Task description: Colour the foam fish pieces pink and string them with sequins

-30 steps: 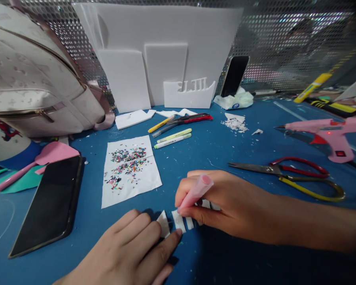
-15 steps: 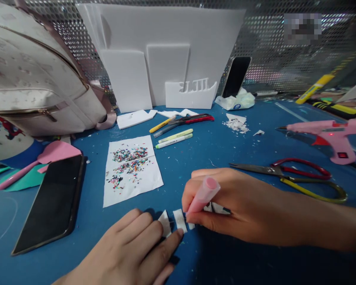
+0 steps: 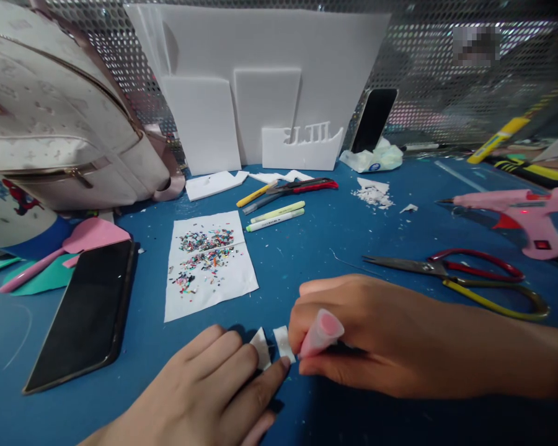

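My right hand point(image 3: 376, 334) is closed around a pink marker point(image 3: 320, 332), tip down on a small white foam cutout point(image 3: 283, 344) lying on the blue table point(image 3: 330, 241). My left hand point(image 3: 204, 390) lies flat with fingers together, its fingertips pressing on the left end of that cutout. Much of the cutout is hidden under both hands.
A white sheet with coloured confetti point(image 3: 208, 263) lies just beyond my hands. A black phone point(image 3: 86, 313) lies at the left, scissors point(image 3: 465, 279) and a pink glue gun point(image 3: 521, 214) at the right. Markers point(image 3: 274, 215), foam boards point(image 3: 265, 93) and a white backpack point(image 3: 60, 124) stand further back.
My right hand has slid a little right and down along the cutout, the marker tipping more upright toward the camera. The left hand has stayed in place.
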`<state>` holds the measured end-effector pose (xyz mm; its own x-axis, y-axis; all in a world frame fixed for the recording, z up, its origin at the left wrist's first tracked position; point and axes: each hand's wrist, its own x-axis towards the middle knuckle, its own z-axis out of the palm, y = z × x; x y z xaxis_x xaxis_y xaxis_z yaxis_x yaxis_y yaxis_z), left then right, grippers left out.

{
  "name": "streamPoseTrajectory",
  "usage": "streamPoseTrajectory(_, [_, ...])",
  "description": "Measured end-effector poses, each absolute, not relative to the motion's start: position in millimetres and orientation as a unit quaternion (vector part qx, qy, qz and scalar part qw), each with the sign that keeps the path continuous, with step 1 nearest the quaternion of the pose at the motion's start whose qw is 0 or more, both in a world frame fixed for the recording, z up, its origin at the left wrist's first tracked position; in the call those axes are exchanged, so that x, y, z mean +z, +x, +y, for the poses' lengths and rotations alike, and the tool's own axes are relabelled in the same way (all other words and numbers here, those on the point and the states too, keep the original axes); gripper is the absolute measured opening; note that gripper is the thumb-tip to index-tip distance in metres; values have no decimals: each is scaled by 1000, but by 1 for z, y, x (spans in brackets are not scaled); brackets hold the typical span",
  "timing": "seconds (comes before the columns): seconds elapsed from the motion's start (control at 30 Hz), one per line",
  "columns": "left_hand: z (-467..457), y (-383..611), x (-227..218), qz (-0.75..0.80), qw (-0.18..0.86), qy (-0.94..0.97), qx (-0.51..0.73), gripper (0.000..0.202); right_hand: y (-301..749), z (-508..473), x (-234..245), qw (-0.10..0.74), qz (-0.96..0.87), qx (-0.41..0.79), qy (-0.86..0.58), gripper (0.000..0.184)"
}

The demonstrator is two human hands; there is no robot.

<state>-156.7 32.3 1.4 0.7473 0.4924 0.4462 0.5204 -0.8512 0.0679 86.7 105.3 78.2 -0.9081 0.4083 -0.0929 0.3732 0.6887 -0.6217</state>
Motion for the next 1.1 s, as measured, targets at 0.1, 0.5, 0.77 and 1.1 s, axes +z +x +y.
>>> streamPoseTrajectory(0.1, [31, -157, 1, -269, 38, -934, -231, 35, 85, 106, 75, 38, -915, 345, -204, 12])
streamPoseTrajectory(0.5, [30, -159, 5, -296, -2, -916, -270, 26, 85, 107, 69, 97, -894, 387, -204, 10])
streamPoseTrajectory(0.77, [33, -154, 18, -428, -172, -827, -320, 10, 85, 111, 61, 142, -837, 454, -271, 16])
streamPoseTrajectory(1.1, [43, -138, 24, -457, -161, -824, -294, 11, 88, 110, 57, 135, -757, 528, -359, 25])
